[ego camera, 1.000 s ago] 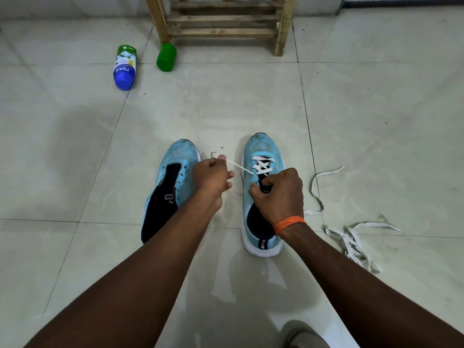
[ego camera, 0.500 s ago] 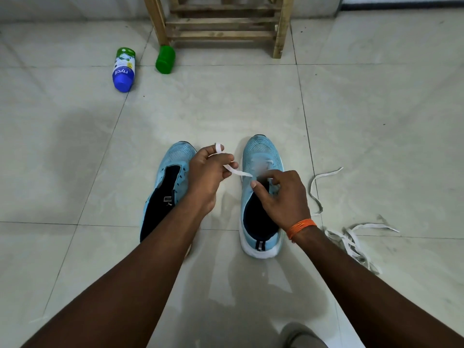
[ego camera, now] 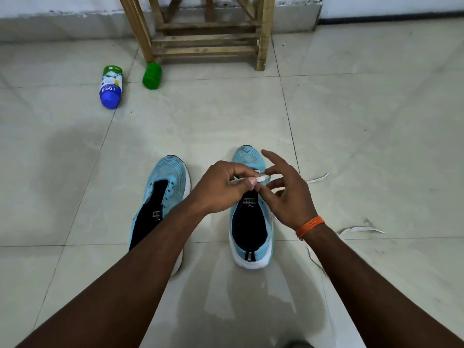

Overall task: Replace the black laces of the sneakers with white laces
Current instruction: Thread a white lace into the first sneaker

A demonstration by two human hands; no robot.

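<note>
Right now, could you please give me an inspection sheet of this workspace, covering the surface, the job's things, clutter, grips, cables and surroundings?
Surface: tiled floor, pale and glossy, with dark grout lines.
Job's things: unlaced sneaker; other sneaker, its lacing hidden by the hands; white lace held above it; no black laces seen.
Clutter: loose white lace on the floor beside the sneakers; bottle lying on its side; green cup by a stool leg.
Grips: left hand pinches the white lace; right hand has its fingers spread beside it.
Cables: nothing seen.
Surroundings: wooden stool standing by the wall.
</note>
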